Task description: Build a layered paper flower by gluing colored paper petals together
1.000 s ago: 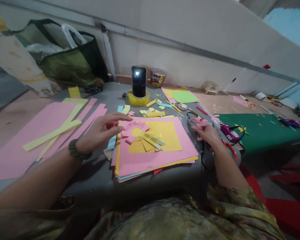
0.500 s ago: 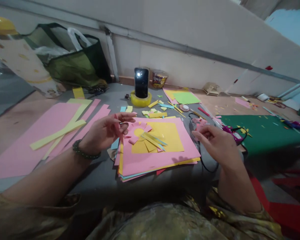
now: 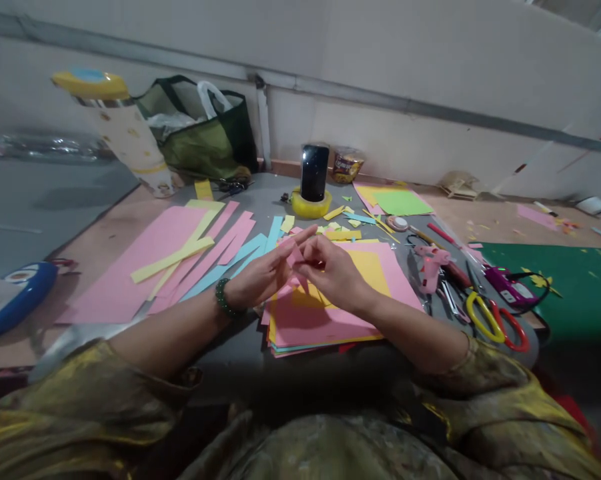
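Observation:
Both hands meet over a stack of coloured paper (image 3: 325, 330) whose top sheets are pink and yellow. A small pink paper piece (image 3: 295, 257) sits between them. My left hand (image 3: 263, 277), below a dark bead bracelet, has its fingers wrapped against this piece. With thumb and index finger, my right hand (image 3: 327, 267) pinches the same piece from the right. The hands hide much of the paper beneath, and the pink flower shape cannot be made out. The pink glue gun (image 3: 431, 265) lies right of the stack, untouched.
Pink sheets (image 3: 130, 267) and paper strips lie left. Behind the stack, a phone (image 3: 314, 173) stands in a yellow tape roll (image 3: 310, 204). Scissors (image 3: 485, 317) and a purple device (image 3: 507, 287) are at the right. A green bag (image 3: 210, 140) and tall bottle (image 3: 125, 133) stand at back left.
My right hand has left the glue gun's area and moved left to meet my left hand at the pink piece. The camera view has shifted left, bringing a blue object into view.

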Motion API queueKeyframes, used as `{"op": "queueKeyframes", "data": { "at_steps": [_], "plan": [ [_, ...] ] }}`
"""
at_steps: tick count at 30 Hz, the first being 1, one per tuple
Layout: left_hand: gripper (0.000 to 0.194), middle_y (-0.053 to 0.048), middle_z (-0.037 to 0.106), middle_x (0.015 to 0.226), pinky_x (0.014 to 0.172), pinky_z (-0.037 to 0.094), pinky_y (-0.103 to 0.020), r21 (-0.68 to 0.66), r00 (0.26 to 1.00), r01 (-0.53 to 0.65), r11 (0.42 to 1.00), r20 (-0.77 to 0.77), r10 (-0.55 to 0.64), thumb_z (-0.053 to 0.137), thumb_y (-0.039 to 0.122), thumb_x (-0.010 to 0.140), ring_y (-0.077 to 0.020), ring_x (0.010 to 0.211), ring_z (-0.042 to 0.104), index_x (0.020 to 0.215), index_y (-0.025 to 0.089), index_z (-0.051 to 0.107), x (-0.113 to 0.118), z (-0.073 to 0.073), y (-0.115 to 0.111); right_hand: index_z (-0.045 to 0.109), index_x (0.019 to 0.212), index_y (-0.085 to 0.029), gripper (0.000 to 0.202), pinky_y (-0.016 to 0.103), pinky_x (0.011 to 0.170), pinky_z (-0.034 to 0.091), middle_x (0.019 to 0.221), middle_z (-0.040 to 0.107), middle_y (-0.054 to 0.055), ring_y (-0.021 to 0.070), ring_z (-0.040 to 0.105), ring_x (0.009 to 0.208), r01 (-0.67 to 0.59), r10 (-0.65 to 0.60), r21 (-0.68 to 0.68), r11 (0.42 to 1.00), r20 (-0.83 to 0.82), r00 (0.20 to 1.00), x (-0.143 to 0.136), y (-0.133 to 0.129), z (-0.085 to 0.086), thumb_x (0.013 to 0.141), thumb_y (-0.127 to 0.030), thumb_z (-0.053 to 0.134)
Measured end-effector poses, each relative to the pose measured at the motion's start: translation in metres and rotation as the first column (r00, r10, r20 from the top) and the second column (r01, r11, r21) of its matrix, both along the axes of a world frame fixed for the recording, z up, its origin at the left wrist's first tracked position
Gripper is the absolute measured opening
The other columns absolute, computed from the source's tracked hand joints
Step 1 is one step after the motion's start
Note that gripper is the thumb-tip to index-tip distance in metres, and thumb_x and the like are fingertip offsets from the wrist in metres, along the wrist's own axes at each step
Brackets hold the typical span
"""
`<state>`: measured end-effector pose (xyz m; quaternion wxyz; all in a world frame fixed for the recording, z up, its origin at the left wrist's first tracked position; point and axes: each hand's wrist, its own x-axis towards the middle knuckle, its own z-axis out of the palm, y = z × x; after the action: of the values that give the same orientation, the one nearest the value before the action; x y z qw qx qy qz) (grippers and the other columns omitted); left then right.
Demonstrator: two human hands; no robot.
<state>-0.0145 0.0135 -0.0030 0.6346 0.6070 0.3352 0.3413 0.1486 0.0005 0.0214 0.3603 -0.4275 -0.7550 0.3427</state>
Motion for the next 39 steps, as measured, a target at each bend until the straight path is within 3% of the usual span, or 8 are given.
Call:
{"op": "queueKeyframes", "data": {
  "at_steps": [3,6,8,12,15,21,26,39],
  "plan": [
    [0.061,-0.009,0.062,0.142,0.104,0.051,-0.044,0.218,0.997,-0.004,0.976,-0.073,0.020,0.027,0.050,0.098,-0.0265,0.130,0.059,0.153,0.027,0.041,-0.008,-0.005,0.006,0.044,0.080,-0.024,0.020,0.027,0.061,0.043,0.070,0.059,-0.004,0.0124,0.055,0.063,0.053,-0.054,-0.011,0.999,-0.114,0.992,0.014,0.008,0.003,0.082,-0.035,0.061],
    [0.044,-0.009,0.068,0.132,0.110,0.045,-0.045,0.538,0.934,-0.036,0.842,-0.282,0.220,0.048,0.034,0.086,-0.0282,0.127,0.058,0.122,0.021,0.069,-0.018,-0.008,0.016,0.052,0.095,-0.022,0.026,0.026,0.057,0.040,0.063,0.058,-0.006,0.0119,0.053,0.058,0.099,-0.107,-0.076,0.992,-0.105,0.989,0.034,0.013,0.008,0.079,-0.037,0.067],
    [0.035,-0.009,0.075,0.116,0.105,0.048,-0.044,0.626,0.846,0.061,0.778,-0.446,0.293,0.047,0.024,0.083,-0.0261,0.113,0.064,0.102,0.018,0.076,-0.020,-0.010,0.020,0.053,0.099,-0.021,0.031,0.026,0.056,0.040,0.062,0.058,-0.007,0.0116,0.053,0.056,0.112,-0.120,-0.150,0.982,-0.048,0.992,0.041,0.013,0.006,0.076,-0.033,0.070],
    [0.038,-0.006,0.079,0.102,0.095,0.050,-0.042,0.619,0.690,0.326,0.714,-0.673,0.268,0.043,0.012,0.078,-0.0232,0.099,0.068,0.090,0.020,0.079,-0.015,-0.010,0.020,0.052,0.098,-0.022,0.031,0.026,0.057,0.040,0.062,0.057,-0.009,0.0126,0.056,0.057,0.160,-0.137,-0.315,0.936,0.093,0.986,0.038,0.008,-0.010,0.074,-0.026,0.071],
    [0.040,-0.006,0.080,0.105,0.097,0.048,-0.045,0.618,0.626,0.381,0.688,-0.720,0.300,0.042,0.010,0.078,-0.0248,0.103,0.067,0.089,0.022,0.079,-0.012,-0.010,0.017,0.051,0.098,-0.023,0.026,0.026,0.057,0.039,0.058,0.057,-0.009,0.0141,0.055,0.058,0.193,-0.132,-0.357,0.914,0.188,0.973,0.035,0.006,-0.019,0.078,-0.028,0.068],
    [0.036,-0.007,0.079,0.098,0.101,0.045,-0.046,0.649,0.640,0.374,0.663,-0.698,0.322,0.044,0.012,0.078,-0.0254,0.102,0.065,0.090,0.021,0.077,-0.012,-0.013,0.015,0.047,0.093,-0.024,0.022,0.026,0.057,0.036,0.059,0.059,-0.007,0.0147,0.054,0.057,0.178,-0.104,-0.352,0.919,0.219,0.970,0.036,0.005,-0.025,0.086,-0.037,0.063],
    [0.039,-0.009,0.077,0.101,0.103,0.043,-0.050,0.648,0.633,0.356,0.673,-0.697,0.336,0.044,0.014,0.084,-0.0262,0.104,0.065,0.105,0.021,0.076,-0.011,-0.014,0.010,0.043,0.090,-0.025,0.019,0.026,0.057,0.037,0.063,0.062,-0.006,0.0149,0.055,0.056,0.186,-0.096,-0.328,0.926,0.270,0.958,0.033,0.004,-0.029,0.089,-0.033,0.060],
    [0.045,-0.006,0.073,0.106,0.108,0.036,-0.061,0.608,0.555,0.495,0.621,-0.771,0.312,0.041,0.013,0.094,-0.0256,0.109,0.064,0.108,0.033,0.078,-0.011,-0.015,0.004,0.038,0.089,-0.027,0.019,0.026,0.057,0.036,0.060,0.059,-0.007,0.0167,0.056,0.058,0.186,-0.057,-0.304,0.934,0.388,0.920,0.026,0.004,-0.026,0.094,-0.027,0.056]
  ]
}}
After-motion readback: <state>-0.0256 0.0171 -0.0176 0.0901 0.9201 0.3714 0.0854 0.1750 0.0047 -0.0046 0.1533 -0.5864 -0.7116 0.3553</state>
